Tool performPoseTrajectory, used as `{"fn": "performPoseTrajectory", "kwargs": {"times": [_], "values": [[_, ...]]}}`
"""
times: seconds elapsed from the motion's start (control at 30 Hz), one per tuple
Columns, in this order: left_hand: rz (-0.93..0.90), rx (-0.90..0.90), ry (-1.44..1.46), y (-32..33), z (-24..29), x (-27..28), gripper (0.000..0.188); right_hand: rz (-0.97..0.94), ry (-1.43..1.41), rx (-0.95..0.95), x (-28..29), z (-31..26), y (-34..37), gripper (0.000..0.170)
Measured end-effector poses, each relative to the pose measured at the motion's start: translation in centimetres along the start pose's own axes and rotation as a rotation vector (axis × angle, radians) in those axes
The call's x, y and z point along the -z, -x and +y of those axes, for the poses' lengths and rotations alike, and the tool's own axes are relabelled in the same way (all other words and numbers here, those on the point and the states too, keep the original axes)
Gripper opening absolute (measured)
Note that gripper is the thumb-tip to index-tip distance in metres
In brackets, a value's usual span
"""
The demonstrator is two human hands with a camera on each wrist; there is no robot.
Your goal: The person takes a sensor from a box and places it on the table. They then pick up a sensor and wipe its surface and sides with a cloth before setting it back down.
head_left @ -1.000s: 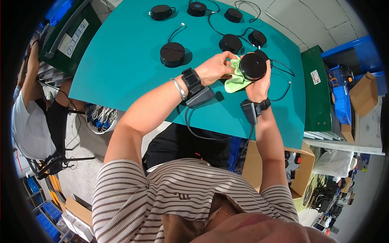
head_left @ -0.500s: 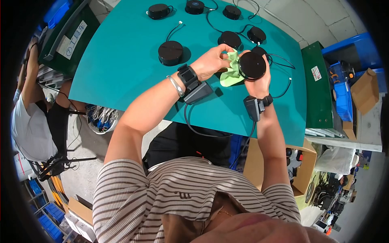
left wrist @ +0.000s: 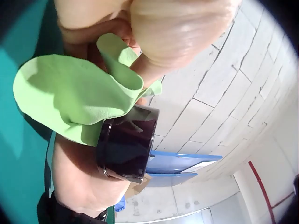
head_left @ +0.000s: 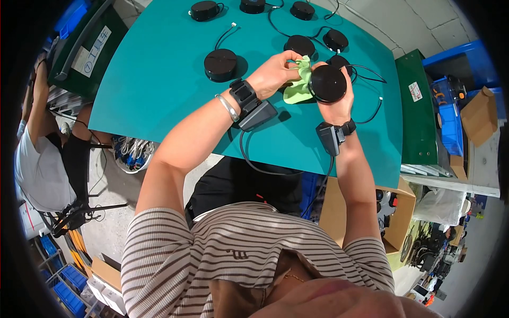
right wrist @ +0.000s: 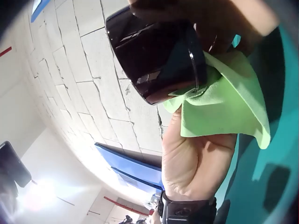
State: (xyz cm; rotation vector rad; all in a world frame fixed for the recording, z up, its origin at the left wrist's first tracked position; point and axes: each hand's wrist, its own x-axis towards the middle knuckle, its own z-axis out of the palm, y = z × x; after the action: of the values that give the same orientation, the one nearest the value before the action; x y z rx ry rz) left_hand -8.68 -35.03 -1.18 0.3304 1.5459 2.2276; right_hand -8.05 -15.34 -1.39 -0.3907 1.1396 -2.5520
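Observation:
A glossy black round puck [head_left: 327, 84] is held up over the teal table by the right hand [head_left: 338, 103], whose fingers curl round its side and back. The left hand [head_left: 271, 75] pinches a light green cloth [head_left: 298, 87] just left of the puck. In the left wrist view the cloth [left wrist: 79, 93] hangs in folds against the edge of the puck [left wrist: 127, 142]. From the right wrist view, the cloth [right wrist: 224, 100] touches the lower side of the puck [right wrist: 156, 56], with the left thumb against it.
Several black pucks with cables lie on the teal table [head_left: 159, 90], one [head_left: 220, 65] left of the hands, others toward the back. A green cabinet [head_left: 416, 116] and blue bins [head_left: 450, 127] stand at the right. A person [head_left: 45, 164] sits at the left.
Both hands, with the puck and the cloth, have shifted slightly up and left in the head view. The grips look the same.

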Motion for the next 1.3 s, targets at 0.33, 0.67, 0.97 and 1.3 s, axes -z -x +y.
{"fn": "performPoseTrajectory", "kwargs": {"times": [0.33, 0.67, 0.97, 1.3], "values": [[0.123, -0.146, -0.135, -0.2, -0.1, -0.4, 0.027, 0.217, 0.137, 0.1, -0.8, -0.1, -0.1, 0.059], [-0.009, -0.123, 0.026, -0.4, -0.4, -0.2, 0.03, 0.218, 0.171, 0.157, 0.0, -0.1, -0.3, 0.054], [-0.063, -0.09, -0.041, 0.3, 0.3, -1.1, 0.033, 0.209, 0.219, 0.164, -0.5, 0.0, -0.2, 0.054], [0.019, -0.172, -0.276, 0.1, -0.1, -1.1, 0.032, 0.19, 0.18, 0.1, -0.4, 0.3, -0.2, 0.052]]}}
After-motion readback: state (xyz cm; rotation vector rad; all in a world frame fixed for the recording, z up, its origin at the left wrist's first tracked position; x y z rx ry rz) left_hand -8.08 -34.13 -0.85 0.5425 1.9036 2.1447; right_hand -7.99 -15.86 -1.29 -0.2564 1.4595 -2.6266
